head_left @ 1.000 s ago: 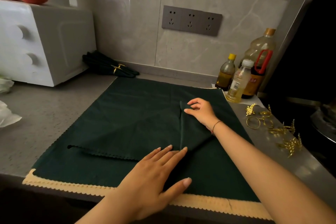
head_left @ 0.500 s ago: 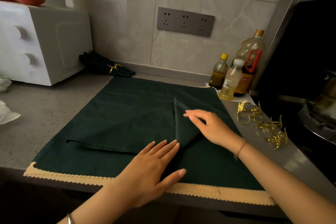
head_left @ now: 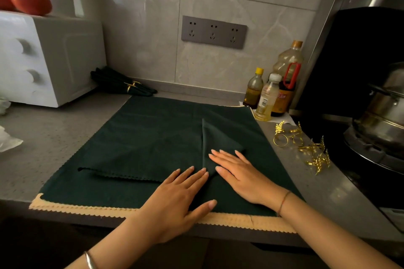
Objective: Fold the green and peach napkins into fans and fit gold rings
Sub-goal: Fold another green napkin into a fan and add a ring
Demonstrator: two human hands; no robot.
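A dark green napkin (head_left: 153,137) lies spread on the counter, with a corner flap folded over into a narrow triangle near its middle. Under it a peach napkin (head_left: 87,208) shows only as a scalloped strip along the front edge. My left hand (head_left: 175,199) lies flat on the green cloth at the base of the fold, fingers straight. My right hand (head_left: 238,172) presses flat on the folded flap, fingers spread. Several gold leaf rings (head_left: 301,144) lie on the counter to the right of the napkin.
Two rolled green napkins with gold rings (head_left: 122,84) lie at the back by a white oven (head_left: 48,59). Three bottles (head_left: 271,91) stand at the back right. A steel pot on a stove (head_left: 382,120) is at the right. The counter edge runs just below the peach strip.
My right hand has slid down the folded flap from its far tip toward me, now beside my left hand. The left hand has stayed flat in place.
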